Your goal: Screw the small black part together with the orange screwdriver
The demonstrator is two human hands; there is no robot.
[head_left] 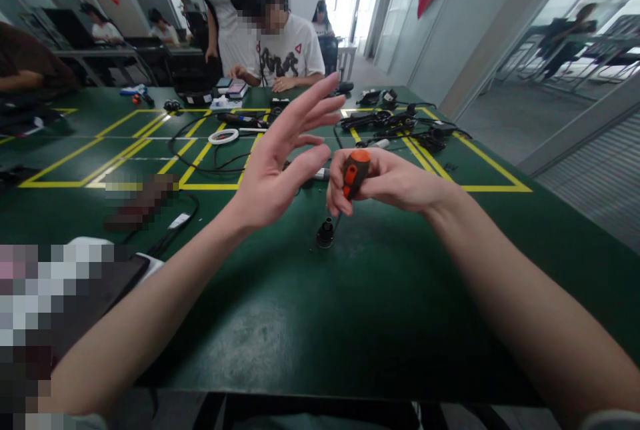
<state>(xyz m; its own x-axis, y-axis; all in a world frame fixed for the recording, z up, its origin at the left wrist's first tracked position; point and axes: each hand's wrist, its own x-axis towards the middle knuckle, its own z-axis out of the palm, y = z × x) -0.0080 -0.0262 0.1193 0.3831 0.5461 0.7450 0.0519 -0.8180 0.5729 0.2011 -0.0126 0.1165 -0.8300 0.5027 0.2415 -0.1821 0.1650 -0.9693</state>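
Observation:
My right hand point(395, 183) is closed around a screwdriver with an orange and black handle point(355, 172), held upright above the green table point(350, 297). Its thin shaft runs down beside a small black cylindrical part point(325, 233) standing on the table. My left hand point(283, 160) is raised just left of the handle, fingers spread and stretched out, holding nothing. A silver and black object point(321, 174) shows between the two hands, mostly hidden.
Yellow tape lines point(200, 186) mark boxes on the table. Black cables point(200, 163), a white ring point(223, 136) and chargers point(400, 122) lie further back. A person in a white T-shirt point(285, 53) sits at the far side. A dark tablet point(110, 283) lies near left.

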